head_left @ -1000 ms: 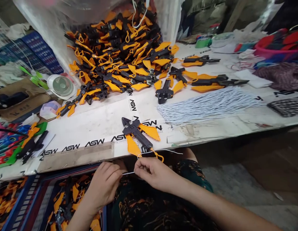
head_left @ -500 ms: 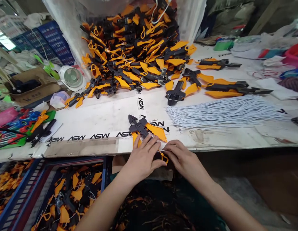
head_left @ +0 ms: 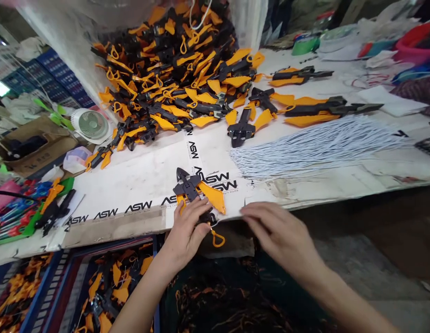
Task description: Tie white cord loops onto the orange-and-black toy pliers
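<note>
Plastic pieces, black with orange wings, crowd a blue-framed tray at lower left, too many and too tangled to count. Beyond them stand one desk fan and a heap of the same pieces, again past counting, at the far side of a printed white sheet. Near the sheet's front edge, the left hand has its fingers curled around one piece and has hold of it, with an orange cord loop dangling past the edge. That piece looks light and stiff (moulded plastic, so probably more springy than fragile), and the black body seems the sure place to take hold, as the wings are thin and the loop is floppy. The right hand is open, fingers loosely spread and slightly curved, just beside the table edge and holding nothing. Further right lies one bundle of thin white cords, soft and easily tangled by the look of it. Past that are three or four loose pieces (they overlap, so the count is uncertain).
</note>
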Available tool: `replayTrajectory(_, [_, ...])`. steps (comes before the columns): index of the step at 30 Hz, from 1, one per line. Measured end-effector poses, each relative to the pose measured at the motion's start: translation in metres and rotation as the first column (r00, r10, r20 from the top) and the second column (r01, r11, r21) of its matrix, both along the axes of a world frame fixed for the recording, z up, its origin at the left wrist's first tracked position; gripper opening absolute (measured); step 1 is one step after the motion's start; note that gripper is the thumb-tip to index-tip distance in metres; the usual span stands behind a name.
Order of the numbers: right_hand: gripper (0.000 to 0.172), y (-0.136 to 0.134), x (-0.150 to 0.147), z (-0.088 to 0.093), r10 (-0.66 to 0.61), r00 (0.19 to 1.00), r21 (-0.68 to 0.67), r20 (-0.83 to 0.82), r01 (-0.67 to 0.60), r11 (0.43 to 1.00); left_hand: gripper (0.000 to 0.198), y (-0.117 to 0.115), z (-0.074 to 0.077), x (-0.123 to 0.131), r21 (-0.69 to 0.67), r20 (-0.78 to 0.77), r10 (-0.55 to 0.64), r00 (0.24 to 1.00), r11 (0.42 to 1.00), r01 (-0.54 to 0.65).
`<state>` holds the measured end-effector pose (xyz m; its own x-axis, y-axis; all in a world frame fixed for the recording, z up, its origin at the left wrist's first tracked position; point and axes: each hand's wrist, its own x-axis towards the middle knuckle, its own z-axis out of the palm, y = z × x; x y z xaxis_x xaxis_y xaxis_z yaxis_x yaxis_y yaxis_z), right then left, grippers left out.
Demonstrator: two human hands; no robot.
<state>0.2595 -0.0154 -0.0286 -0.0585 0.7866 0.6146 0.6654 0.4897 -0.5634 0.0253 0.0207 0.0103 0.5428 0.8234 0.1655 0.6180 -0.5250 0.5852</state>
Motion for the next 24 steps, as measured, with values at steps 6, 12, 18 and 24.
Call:
replayTrajectory(6, [0.020,-0.011,-0.067,0.000,0.366,0.929,-0.014,-0.050,-0.367,0.930,0.027,0.021,0.009,0.025,-0.222,0.201,0.186,0.962,0.965,-0.140])
replayTrajectory(12, [0.019,-0.007,-0.084,-0.005,0.403,0.911,-0.032,-0.085,-0.407,0.913,0.017,0.033,0.007,0.030,-0.201,0.106,0.219,0.970,0.960,-0.194])
replayTrajectory(18, [0.024,-0.008,-0.082,-0.004,0.457,0.889,-0.026,-0.016,-0.457,0.889,0.011,0.033,0.013,0.032,0.038,-0.153,0.144,0.978,0.989,-0.140])
replayTrajectory(24, [0.050,-0.019,-0.057,-0.011,0.463,0.886,-0.058,0.032,-0.461,0.886,0.014,0.037,0.013,0.023,0.418,-0.340,0.083,0.937,0.906,0.071])
